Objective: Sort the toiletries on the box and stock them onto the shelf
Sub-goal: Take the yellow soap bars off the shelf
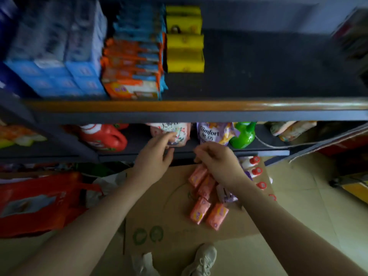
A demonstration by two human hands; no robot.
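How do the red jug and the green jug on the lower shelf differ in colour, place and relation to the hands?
The red jug stands left of the left hand; the green jug stands right of the right hand, beside the purple Comfort pouch. The red jug looks broader, with a white label; the green jug looks narrower. Both sit on the same lower shelf, untouched by either hand.

pink floral pouch (175, 134) stands on the lower shelf (139, 153); pink packets (201, 196) lie flat on the cardboard box (169, 198).

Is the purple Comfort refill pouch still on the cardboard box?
No, the purple Comfort refill pouch stands on the lower shelf, next to the green plastic bottle.
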